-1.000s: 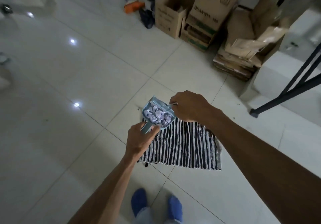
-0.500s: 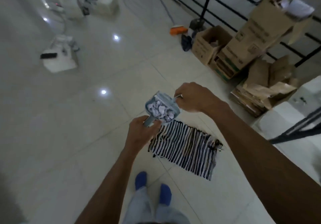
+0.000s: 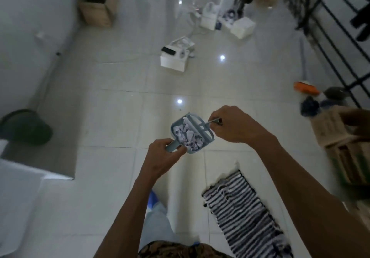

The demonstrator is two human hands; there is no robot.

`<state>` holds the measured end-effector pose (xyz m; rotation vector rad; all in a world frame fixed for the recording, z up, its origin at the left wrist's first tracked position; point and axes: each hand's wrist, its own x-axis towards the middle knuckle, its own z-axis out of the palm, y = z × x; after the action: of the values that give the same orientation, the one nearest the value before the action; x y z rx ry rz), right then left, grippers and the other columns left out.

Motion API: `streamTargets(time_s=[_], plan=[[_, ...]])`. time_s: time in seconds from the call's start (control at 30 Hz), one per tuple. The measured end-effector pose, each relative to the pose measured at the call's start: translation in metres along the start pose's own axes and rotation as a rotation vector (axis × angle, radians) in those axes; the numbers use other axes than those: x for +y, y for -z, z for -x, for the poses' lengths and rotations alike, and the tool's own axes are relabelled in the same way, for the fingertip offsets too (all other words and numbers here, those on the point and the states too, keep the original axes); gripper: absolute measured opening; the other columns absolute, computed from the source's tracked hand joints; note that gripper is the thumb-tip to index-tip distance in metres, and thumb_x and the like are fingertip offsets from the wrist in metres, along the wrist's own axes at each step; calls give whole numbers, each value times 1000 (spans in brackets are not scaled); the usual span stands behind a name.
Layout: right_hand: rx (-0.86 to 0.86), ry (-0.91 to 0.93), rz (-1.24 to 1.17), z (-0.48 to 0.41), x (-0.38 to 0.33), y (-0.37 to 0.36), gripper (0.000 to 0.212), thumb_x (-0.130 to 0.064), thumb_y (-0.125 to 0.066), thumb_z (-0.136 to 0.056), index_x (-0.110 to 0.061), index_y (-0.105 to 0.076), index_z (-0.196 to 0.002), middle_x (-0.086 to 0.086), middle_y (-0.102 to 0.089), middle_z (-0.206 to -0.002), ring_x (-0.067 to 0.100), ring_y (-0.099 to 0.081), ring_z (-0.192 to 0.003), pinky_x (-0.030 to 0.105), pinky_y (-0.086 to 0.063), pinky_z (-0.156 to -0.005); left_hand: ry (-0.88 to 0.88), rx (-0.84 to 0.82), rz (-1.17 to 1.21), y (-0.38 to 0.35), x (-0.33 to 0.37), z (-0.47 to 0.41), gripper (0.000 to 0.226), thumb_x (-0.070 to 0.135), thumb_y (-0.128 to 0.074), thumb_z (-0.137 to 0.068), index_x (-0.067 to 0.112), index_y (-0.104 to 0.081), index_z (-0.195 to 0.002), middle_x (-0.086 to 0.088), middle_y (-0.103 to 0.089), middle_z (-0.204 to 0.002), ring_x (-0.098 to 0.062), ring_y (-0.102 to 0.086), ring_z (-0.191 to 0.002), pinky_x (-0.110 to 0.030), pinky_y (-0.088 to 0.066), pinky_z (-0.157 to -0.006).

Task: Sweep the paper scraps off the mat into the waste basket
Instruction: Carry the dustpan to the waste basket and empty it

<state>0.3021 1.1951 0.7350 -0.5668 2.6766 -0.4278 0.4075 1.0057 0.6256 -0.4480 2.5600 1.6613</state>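
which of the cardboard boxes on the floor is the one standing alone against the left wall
The open brown cardboard box at the upper left, standing alone by the grey wall. The other cardboard boxes are stacked together at the right, near the black railing.

The dark green round waste basket is blurred and cut by the left edge. The black-and-white striped woven mat runs off the bottom edge. The right hand hides the small brush's handle; the left hand's fingers cover the blue-grey plastic dustpan's handle.
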Motion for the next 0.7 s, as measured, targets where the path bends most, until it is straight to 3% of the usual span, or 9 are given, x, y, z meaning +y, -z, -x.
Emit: streamTargets(time_s=[0.27, 0.4, 0.5, 0.6, 0.7], plan=[[-125, 195, 51, -170, -135, -5, 23, -16, -55, -87, -15, -77, -91, 1, -74, -86, 17, -65, -72, 31, -53, -65, 144, 212, 40, 136, -52, -77, 30, 42, -70, -69, 12, -70, -67, 9, -57, -51, 3, -44, -42, -12, -33, -43], [-137, 300, 99, -235, -197, -8, 24, -16, -53, -85, -16, -77, -93, 2, -75, -91, 18, -64, -75, 25, -45, -59, 205, 318, 51, 191, -70, -109, 38, 42, -60, -73, 5, -68, -70, 1, -57, -54, -3, -41, -42, -16, -32, -43], [-147, 391, 133, -279, -242, -11, 25, -16, -53, -87, -13, -77, -94, 5, -75, -91, 22, -67, -77, 25, -47, -62, 263, 406, 95, 227, -82, -135, 41, 38, -49, -76, 2, -69, -74, -4, -57, -58, -5, -40, -43, -15, -31, -42], [-161, 476, 166, -325, -282, -16, 26, -16, -53, -87, -14, -77, -97, 5, -75, -91, 23, -68, -79, 28, -51, -65, 298, 511, 107, 261, -93, -162, 39, 35, -43, -76, 6, -69, -71, -1, -52, -52, -12, -41, -45, -26, -34, -48], [-180, 559, 186, -374, -321, -23, 25, -20, -53, -87, -15, -75, -96, 3, -75, -92, 22, -68, -79, 31, -55, -68, 321, 604, 127, 291, -110, -188, 37, 32, -40, -78, 8, -66, -67, 3, -47, -48, -16, -41, -46, -29, -32, -49]])
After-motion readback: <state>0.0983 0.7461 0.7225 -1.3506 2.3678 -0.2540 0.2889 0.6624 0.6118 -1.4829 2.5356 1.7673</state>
